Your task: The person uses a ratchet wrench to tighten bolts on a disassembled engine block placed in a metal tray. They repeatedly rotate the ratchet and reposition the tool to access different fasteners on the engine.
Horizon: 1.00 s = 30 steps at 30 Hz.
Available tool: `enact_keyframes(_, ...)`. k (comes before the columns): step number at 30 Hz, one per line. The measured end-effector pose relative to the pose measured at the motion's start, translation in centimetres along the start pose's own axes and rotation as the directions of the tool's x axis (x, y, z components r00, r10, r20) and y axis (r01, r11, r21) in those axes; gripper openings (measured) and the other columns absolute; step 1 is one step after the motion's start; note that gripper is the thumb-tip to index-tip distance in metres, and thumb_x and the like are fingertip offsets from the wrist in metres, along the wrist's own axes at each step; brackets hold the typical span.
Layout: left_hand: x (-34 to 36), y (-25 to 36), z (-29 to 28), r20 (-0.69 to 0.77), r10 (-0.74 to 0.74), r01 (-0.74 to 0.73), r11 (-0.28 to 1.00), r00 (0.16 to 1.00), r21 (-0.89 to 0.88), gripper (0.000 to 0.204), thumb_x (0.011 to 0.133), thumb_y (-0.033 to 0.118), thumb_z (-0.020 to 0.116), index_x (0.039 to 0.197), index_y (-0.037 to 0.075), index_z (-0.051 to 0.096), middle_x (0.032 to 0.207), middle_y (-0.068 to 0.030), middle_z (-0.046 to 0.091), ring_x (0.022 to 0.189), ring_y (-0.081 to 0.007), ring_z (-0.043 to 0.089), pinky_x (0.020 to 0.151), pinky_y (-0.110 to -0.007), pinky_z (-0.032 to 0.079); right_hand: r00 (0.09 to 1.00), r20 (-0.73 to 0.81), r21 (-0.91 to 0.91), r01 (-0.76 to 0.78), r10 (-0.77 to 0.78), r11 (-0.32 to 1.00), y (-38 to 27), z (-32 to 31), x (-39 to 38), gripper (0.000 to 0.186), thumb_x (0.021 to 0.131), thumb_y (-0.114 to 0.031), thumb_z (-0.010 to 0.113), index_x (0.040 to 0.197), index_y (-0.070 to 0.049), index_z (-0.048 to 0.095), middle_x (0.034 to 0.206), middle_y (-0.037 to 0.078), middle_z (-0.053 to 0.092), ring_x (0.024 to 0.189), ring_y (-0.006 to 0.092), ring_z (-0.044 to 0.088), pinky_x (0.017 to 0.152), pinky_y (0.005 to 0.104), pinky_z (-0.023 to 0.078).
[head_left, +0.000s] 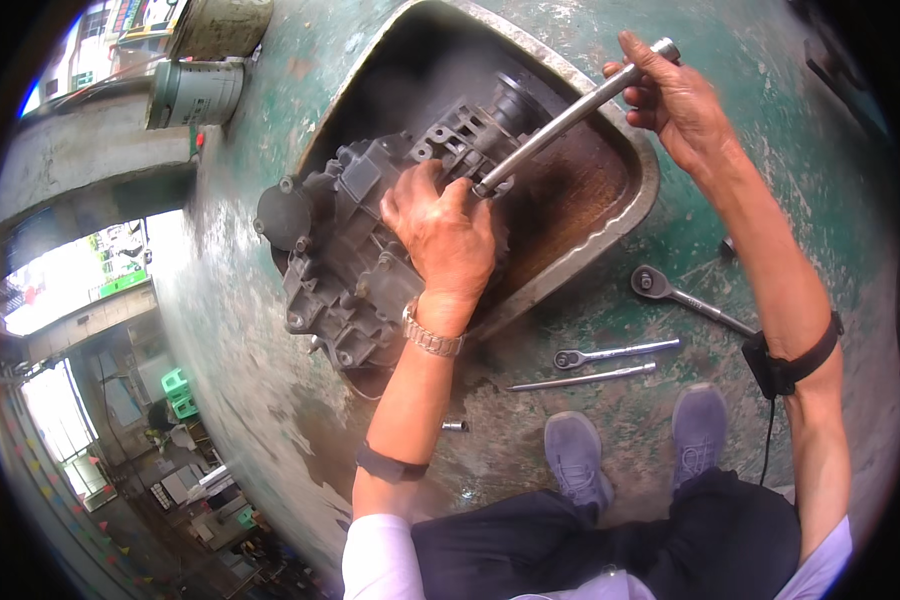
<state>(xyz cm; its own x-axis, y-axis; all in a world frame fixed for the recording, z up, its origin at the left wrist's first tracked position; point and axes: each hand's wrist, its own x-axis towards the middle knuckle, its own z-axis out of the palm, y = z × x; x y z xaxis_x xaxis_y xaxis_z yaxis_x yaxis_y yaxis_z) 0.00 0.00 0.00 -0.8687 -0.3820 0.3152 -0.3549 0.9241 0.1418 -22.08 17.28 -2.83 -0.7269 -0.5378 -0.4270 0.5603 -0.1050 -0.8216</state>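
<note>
Right hand (678,104) curled round a long steel bar (570,120), left hand (442,232) over the gearbox (358,245), can't tell if pinching tbh.

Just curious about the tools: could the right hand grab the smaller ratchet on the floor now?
Probably not at once: the right hand holds the long metal bar. If it let go, likely yes: nothing covers the smaller ratchet.

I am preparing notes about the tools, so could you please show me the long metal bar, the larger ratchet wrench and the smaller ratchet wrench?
Long metal bar (570,120): head view, middle of its shaft.
Larger ratchet wrench (705,308): head view, on its handle.
Smaller ratchet wrench (625,351): head view, on its handle.
</note>
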Motion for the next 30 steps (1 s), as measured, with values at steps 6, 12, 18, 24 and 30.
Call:
enact_keyframes(6,0.0,0.2,-0.1,0.002,-0.002,0.002,1.0,1.0,-0.002,0.025,0.065,0.013,0.078,0.088,0.007,0.07,0.119,-0.0144,0.057,0.121,-0.0354,0.047,0.106,-0.056,0.027,0.993,0.036,0.172,-0.113,0.109,0.979,0.2,0.7,-1.2,0.022,0.095,-0.024,0.061,0.099,-0.003,0.062,0.095,0.006,0.07,0.063,0.0057,0.063,0.055,0.0224,0.056)
enact_keyframes(12,-0.1,0.2,-0.2,0.032,-0.008,0.007,1.0,0.999,0.016,0.026,0.067,0.015,0.079,0.091,0.007,0.07,0.12,-0.0174,0.057,0.122,-0.0383,0.046,0.108,-0.056,0.026,0.984,0.166,0.242,-0.106,0.066,0.964,0.3,-0.5,-0.9,0.017,0.096,-0.019,0.056,0.098,-0.003,0.061,0.099,0.011,0.07,0.063,0.0073,0.063,0.055,0.0239,0.057)
enact_keyframes(18,0.0,0.2,-0.2,0.033,-0.002,0.001,1.0,0.999,0.023,0.026,0.067,0.015,0.08,0.09,0.007,0.071,0.121,-0.0174,0.057,0.122,-0.0383,0.046,0.108,-0.055,0.026,0.982,0.179,0.286,-0.111,0.06,0.952,0.9,-0.7,-0.7,0.016,0.097,-0.02,0.055,0.1,-0.004,0.059,0.099,0.012,0.07,0.063,0.0088,0.063,0.055,0.0251,0.057)
enact_keyframes(24,0.0,0.3,-0.2,0.031,0.003,-0.004,0.999,1.0,0.038,0.027,0.065,0.014,0.08,0.089,0.007,0.07,0.121,-0.016,0.057,0.12,-0.0364,0.047,0.108,-0.053,0.026,0.951,0.309,0.267,-0.077,-0.01,0.961,1.0,-1.7,-0.3,0.012,0.095,-0.018,0.055,0.099,-0.007,0.058,0.102,0.013,0.069,0.069,0.0109,0.062,0.065,0.0272,0.056)
enact_keyframes(30,0.1,0.2,-0.2,0.026,0.02,-0.021,0.999,0.999,0.038,0.026,0.065,0.014,0.08,0.089,0.007,0.07,0.12,-0.015,0.057,0.119,-0.0349,0.048,0.107,-0.052,0.026,0.88,0.471,0.285,-0.093,-0.055,0.954,0.5,-2.3,-0.1,0.013,0.096,-0.017,0.051,0.098,-0.007,0.059,0.111,0.015,0.069,0.07,0.0133,0.062,0.07,0.0299,0.056)
